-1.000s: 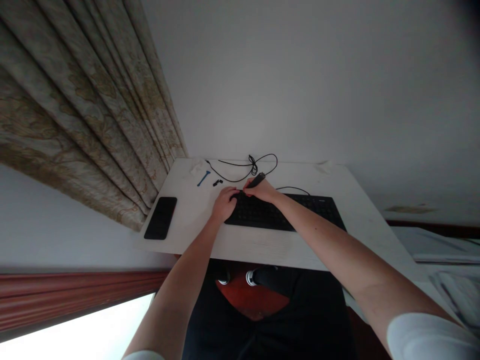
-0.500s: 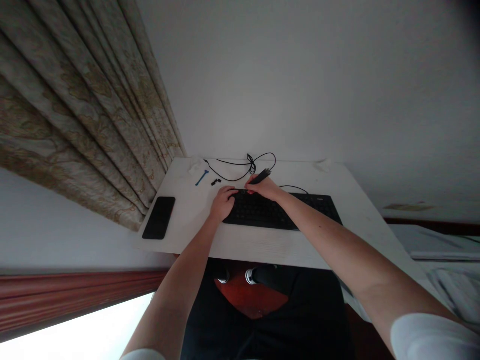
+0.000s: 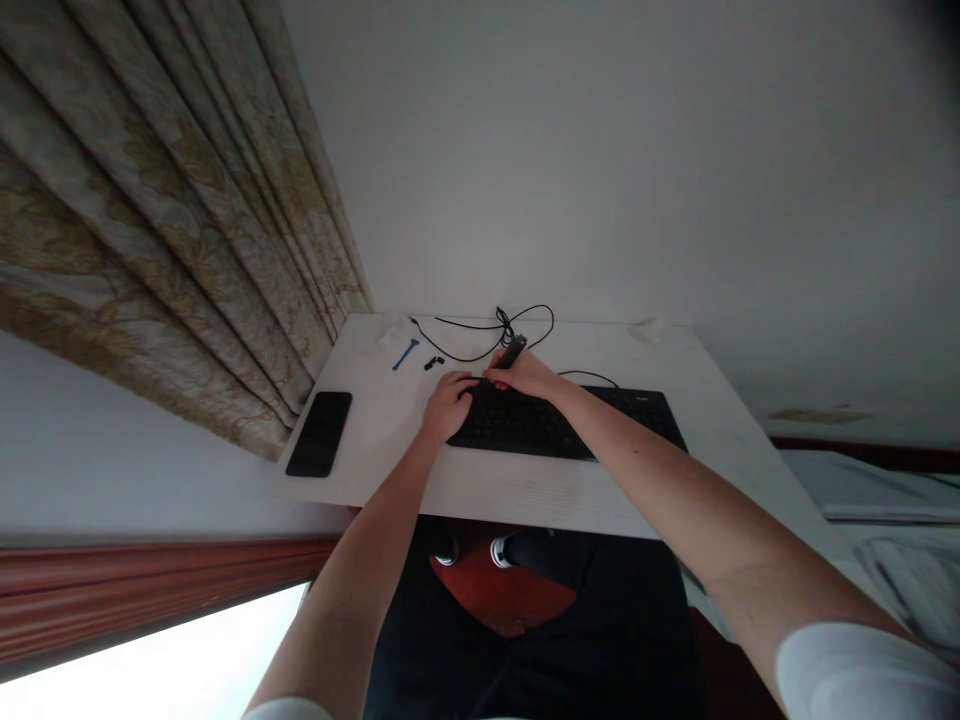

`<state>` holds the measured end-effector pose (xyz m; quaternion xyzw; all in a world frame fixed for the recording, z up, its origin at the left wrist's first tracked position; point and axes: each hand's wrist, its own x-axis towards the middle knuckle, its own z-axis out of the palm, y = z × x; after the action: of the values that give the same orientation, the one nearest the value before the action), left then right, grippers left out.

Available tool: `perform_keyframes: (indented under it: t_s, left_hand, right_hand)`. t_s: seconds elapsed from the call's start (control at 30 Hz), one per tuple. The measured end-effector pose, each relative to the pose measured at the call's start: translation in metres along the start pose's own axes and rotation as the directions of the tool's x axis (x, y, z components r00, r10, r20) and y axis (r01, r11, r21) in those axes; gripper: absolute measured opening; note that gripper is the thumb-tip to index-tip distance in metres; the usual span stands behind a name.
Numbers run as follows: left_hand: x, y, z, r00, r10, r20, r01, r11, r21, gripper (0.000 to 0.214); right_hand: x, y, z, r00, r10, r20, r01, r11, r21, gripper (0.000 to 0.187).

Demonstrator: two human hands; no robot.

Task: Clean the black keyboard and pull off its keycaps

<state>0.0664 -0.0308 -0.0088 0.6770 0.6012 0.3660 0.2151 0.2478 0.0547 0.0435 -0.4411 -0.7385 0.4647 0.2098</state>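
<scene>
A black keyboard (image 3: 517,425) lies flat on the white table, partly hidden under my right forearm. At its upper left corner my left hand (image 3: 448,405) is curled round the edge, fingers on the far side and thumb nearer. My right hand (image 3: 528,377) pinches a thick, black, pen-shaped tool (image 3: 513,351). The tool slants, its upper end leaning to the right and its lower end down at the keyboard's top edge near my left fingertips. My fingers hide its tip, so its exact kind cannot be made out.
Behind the hands, a black cable (image 3: 480,359) lies tied in a bundle. Small black pieces (image 3: 433,362) and a thin blue tool (image 3: 406,354) are left of it. A black phone (image 3: 319,433) sits at the table's left edge. A patterned curtain (image 3: 225,200) hangs beside the table.
The right hand has shifted slightly left, and the black tool now stands steeper, its upper end moved left. My left hand has stayed at the keyboard corner.
</scene>
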Motion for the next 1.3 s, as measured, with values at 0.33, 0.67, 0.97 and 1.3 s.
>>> perform_keyframes:
  t_s: [0.33, 0.67, 0.97, 1.3]
  left_hand:
    - [0.001, -0.001, 0.001, 1.0, 0.003, 0.011, -0.003, 1.0, 0.003, 0.04]
    - [0.0, -0.001, 0.0, 1.0, 0.016, 0.001, -0.016, 1.0, -0.002, 0.034]
    - [0.002, -0.002, 0.001, 1.0, 0.018, 0.024, -0.019, 1.0, 0.018, 0.045]
    - [0.001, -0.001, 0.0, 0.999, 0.029, 0.017, -0.029, 0.999, 0.034, 0.045]
  right_hand:
    - [-0.007, -0.006, 0.001, 0.995, -0.09, 0.052, 0.091, 0.996, -0.008, 0.034]
    - [-0.007, -0.008, -0.001, 0.992, -0.117, 0.036, 0.116, 0.993, 0.021, 0.036]
    - [-0.001, 0.001, 0.005, 0.991, -0.117, 0.058, 0.113, 0.991, 0.072, 0.04]
    - [-0.002, 0.0, 0.005, 0.99, -0.119, 0.078, 0.114, 0.991, 0.068, 0.041]
